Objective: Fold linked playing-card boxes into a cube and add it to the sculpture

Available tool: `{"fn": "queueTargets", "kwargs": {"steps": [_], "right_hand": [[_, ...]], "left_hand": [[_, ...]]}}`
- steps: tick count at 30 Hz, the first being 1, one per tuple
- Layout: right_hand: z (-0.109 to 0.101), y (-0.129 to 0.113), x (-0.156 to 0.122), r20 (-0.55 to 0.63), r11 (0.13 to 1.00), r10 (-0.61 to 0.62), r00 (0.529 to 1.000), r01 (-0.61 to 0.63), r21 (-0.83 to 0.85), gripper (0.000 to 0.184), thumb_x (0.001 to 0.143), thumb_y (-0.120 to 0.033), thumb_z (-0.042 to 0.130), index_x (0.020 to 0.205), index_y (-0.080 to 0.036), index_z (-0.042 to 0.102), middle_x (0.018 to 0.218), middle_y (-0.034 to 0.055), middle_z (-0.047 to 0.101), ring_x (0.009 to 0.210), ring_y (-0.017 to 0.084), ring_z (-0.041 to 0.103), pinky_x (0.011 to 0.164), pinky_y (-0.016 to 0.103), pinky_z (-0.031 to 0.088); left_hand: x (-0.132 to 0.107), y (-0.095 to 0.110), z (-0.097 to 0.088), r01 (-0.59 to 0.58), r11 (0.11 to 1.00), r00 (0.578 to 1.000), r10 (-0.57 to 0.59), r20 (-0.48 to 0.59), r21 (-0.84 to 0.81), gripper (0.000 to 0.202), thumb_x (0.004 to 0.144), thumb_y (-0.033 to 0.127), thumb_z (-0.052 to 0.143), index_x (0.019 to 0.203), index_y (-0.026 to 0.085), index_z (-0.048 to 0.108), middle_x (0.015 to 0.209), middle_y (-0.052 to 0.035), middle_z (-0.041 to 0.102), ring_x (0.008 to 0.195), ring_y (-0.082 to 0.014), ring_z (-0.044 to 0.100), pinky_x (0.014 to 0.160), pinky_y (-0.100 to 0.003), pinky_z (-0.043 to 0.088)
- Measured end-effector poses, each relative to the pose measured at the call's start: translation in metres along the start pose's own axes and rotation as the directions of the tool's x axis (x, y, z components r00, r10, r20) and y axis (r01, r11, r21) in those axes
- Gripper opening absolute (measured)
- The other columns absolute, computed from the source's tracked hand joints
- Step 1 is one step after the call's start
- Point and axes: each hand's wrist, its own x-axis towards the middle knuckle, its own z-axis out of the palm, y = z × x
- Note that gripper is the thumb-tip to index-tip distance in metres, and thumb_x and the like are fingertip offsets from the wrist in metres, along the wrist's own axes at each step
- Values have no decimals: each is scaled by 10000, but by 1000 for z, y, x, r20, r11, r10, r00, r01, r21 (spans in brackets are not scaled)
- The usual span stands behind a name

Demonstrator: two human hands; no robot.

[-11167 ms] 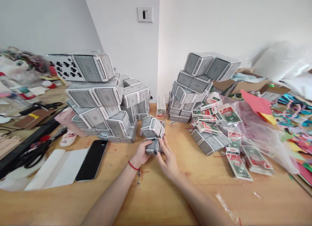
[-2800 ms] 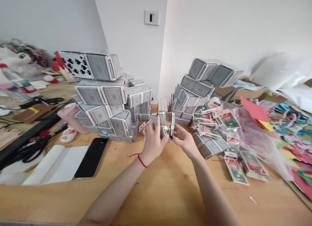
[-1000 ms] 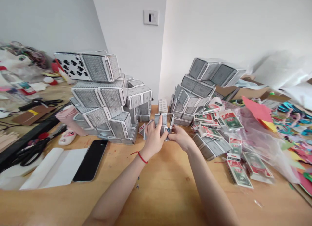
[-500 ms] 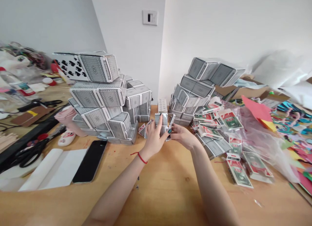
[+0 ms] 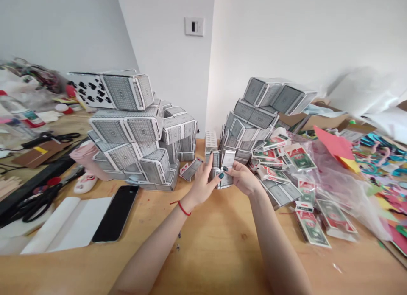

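Observation:
Between my hands is a small folded box of grey-backed playing cards (image 5: pixel 226 181), held above the wooden table. My left hand (image 5: pixel 204 180) grips its left side, the thumb laid across the front and the index finger pointing up along the cards. On the right side, my right hand (image 5: pixel 245 178) pinches the box with its thumb on the front; a card flap (image 5: pixel 228 158) stands up above that thumb. Part of the box is hidden behind my fingers. A loose playing card (image 5: pixel 191 169) with red marks at one end lies left of my left hand.
Stacked card boxes rise at left (image 5: pixel 127 125) and right (image 5: pixel 249 127). Packs of cards (image 5: pixel 313 227) and clear plastic lie on the right. A black phone (image 5: pixel 117 214), white paper (image 5: pixel 68 227) and scissors (image 5: pixel 43 199) are on the left. A white wall stands behind.
My right hand has closed in on the box, its thumb now on the front. The box's right flap has turned to face me. The loose card shows more fully.

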Motion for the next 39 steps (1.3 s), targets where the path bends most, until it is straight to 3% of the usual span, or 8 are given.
{"fn": "queueTargets", "kwargs": {"steps": [5,10,14,20,23,29,39], "right_hand": [[0,5,2,-26,1000,-12,1000,12,-5,402,551,-302,806,888,-181,625,868,63,721,765,222,669,734,378,523],[-1,6,1,-8,999,-31,1000,30,-24,410,578,-334,795,924,-197,623,912,55,710,763,205,661,731,361,519],[1,7,4,-77,995,-99,992,98,-21,380,597,-363,780,908,-198,638,914,49,709,785,204,654,760,354,506],[2,8,8,-153,989,-150,977,147,-30,348,557,-338,802,842,-185,673,820,39,722,741,202,651,758,338,489],[1,8,7,-126,995,-101,987,101,-1,337,543,-323,808,816,-181,673,773,35,719,668,185,637,692,314,489],[3,6,5,-49,998,-40,998,43,53,309,564,-276,803,825,-176,672,755,22,716,640,156,623,670,276,475],[2,7,5,-52,994,-15,999,21,105,247,593,-259,794,794,-186,669,717,13,710,623,149,624,643,266,494]], "left_hand": [[0,0,-1,-16,1000,1000,15,-7,-17,689,874,362,461,1443,312,75,1381,-88,387,1291,-261,333,1072,-462,254],[2,-4,-6,-46,996,999,46,-6,-78,780,840,393,521,1446,273,44,1470,-99,277,1352,-259,252,1095,-451,228],[4,-6,-10,-33,986,999,38,27,-161,892,793,367,594,1440,239,-8,1495,-129,207,1353,-256,258,1086,-438,260],[1,-4,-10,-41,990,999,43,10,-138,895,703,336,694,1400,241,140,1426,-129,281,1327,-262,274,1067,-441,288],[0,-2,-10,-56,996,998,54,-27,-76,793,728,367,669,1362,235,213,1358,-133,330,1288,-268,304,1037,-443,322],[-1,3,-8,-80,997,980,82,-181,21,368,887,312,447,1238,230,371,1250,-118,356,1215,-218,357,1027,-402,333],[0,2,-5,-151,988,956,153,-250,27,295,896,253,428,1184,209,378,1212,-112,394,1182,-207,377,1021,-400,331]]}}
